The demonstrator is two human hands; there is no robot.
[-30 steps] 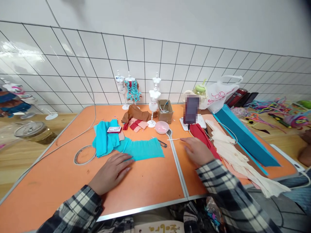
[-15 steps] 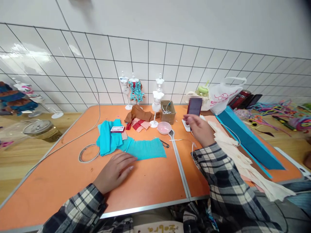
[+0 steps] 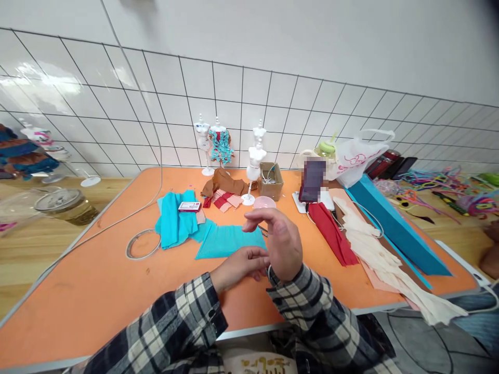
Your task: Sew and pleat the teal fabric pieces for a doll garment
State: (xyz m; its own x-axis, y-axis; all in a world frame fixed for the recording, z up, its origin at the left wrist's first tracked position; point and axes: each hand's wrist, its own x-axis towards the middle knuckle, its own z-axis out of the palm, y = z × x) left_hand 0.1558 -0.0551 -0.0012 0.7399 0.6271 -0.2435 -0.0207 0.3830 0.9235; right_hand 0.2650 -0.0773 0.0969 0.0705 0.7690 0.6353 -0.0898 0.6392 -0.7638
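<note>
My left hand (image 3: 244,267) is low over the table. Its thumb and fingers pinch together at my right wrist, beside the plaid cuff; what they hold there is hidden. My right hand (image 3: 284,244) is raised in front of it, fingers stretched forward and slightly bent, holding nothing I can see. Just behind both hands lies a flat turquoise cloth strip (image 3: 230,240). A safety pin (image 3: 263,230) is partly covered by my right hand, which also overlaps the pink bowl (image 3: 265,201).
Folded turquoise cloth (image 3: 171,221) carries a small box (image 3: 189,206); a silver ring (image 3: 132,244) lies beside it. Behind stand a white mini mannequin (image 3: 256,156), brown cloth (image 3: 224,182) and a cardboard box (image 3: 272,182). Rightward are a phone (image 3: 313,179), red cloth (image 3: 331,234) and cream cloth (image 3: 370,244).
My right hand has moved left and toward me, away from the phone, uncovering the red cloth. My left hand has slid right, off the turquoise strip's edge, to my right wrist.
</note>
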